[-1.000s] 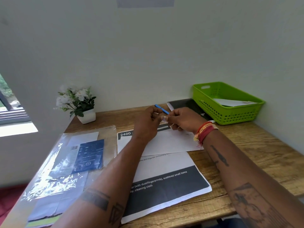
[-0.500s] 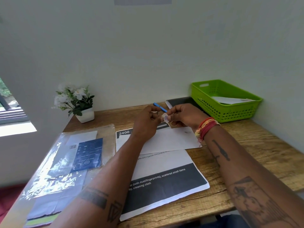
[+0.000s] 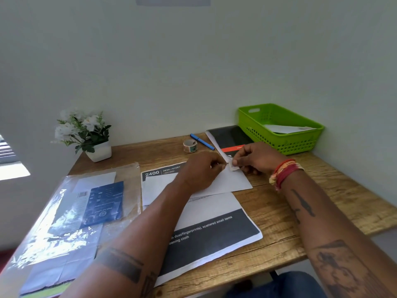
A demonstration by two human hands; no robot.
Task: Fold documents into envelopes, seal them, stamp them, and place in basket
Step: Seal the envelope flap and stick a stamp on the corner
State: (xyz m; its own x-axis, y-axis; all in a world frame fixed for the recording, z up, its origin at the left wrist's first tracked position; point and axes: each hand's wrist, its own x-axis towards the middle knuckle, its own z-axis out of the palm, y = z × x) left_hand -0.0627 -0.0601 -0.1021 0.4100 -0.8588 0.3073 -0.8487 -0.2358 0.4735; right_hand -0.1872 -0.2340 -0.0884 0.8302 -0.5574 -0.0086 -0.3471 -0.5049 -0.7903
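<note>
A white envelope (image 3: 227, 181) lies on a printed document (image 3: 214, 233) in the middle of the wooden desk (image 3: 322, 203). My right hand (image 3: 255, 158) pinches a small stamp (image 3: 233, 166) at the envelope's far right corner. My left hand (image 3: 202, 168) hovers with curled fingers just left of the stamp; whether it touches the stamp is hidden. A roll of stamps (image 3: 190, 146) stands behind the hands. The green basket (image 3: 249, 119) at the back right holds a white envelope (image 3: 287, 128).
A blue pen (image 3: 202, 141) and a black notebook (image 3: 229, 136) lie near the wall beside the basket. A potted white flower (image 3: 86, 134) stands at the back left. A clear plastic sleeve with blue-printed papers (image 3: 86, 207) covers the desk's left side.
Both hands have come down from above the desk to the envelope's far right corner with the stamp. The roll of stamps now shows behind them.
</note>
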